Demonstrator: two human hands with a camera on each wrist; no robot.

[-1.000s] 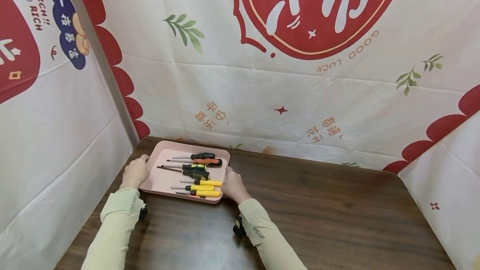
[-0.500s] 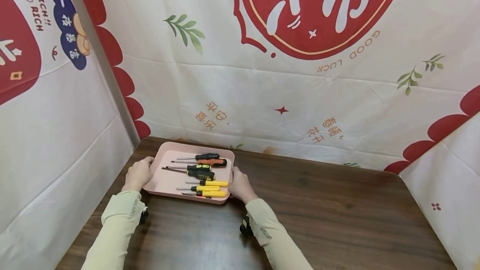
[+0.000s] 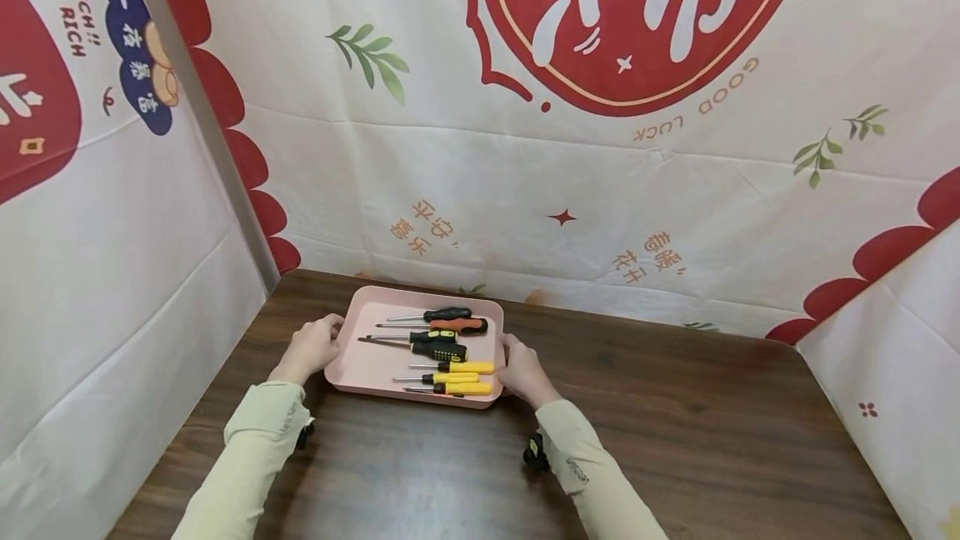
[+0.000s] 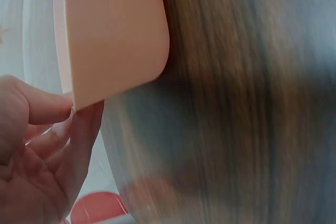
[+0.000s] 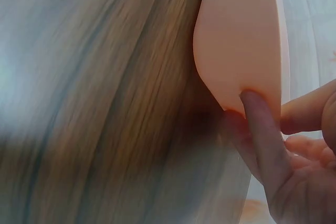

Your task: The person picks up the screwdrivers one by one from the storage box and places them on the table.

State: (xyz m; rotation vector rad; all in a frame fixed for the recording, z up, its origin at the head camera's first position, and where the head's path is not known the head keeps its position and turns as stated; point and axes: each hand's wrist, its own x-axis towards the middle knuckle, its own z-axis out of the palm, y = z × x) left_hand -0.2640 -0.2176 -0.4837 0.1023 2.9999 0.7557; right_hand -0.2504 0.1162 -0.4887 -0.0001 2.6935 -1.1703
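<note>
Since the earlier frame, the pink tray point(image 3: 360, 369) has moved right over the tabletop point(image 3: 660, 432), the left hand point(image 3: 309, 348) and right hand point(image 3: 525, 372) going with it. It is now at the far left of the tabletop, near the patterned cloth point(image 3: 495, 182); whether it touches the wood I cannot tell. The left fingers point(image 4: 84, 135) pinch its left edge, nearly closed; the right fingers point(image 5: 269, 140) likewise grip the right edge. Inside, yellow-handled screwdrivers point(image 3: 471, 367) lie nearest, black-handled screwdrivers point(image 3: 439, 352) and an orange-handled one point(image 3: 461, 325) farther, shafts leftward.
</note>
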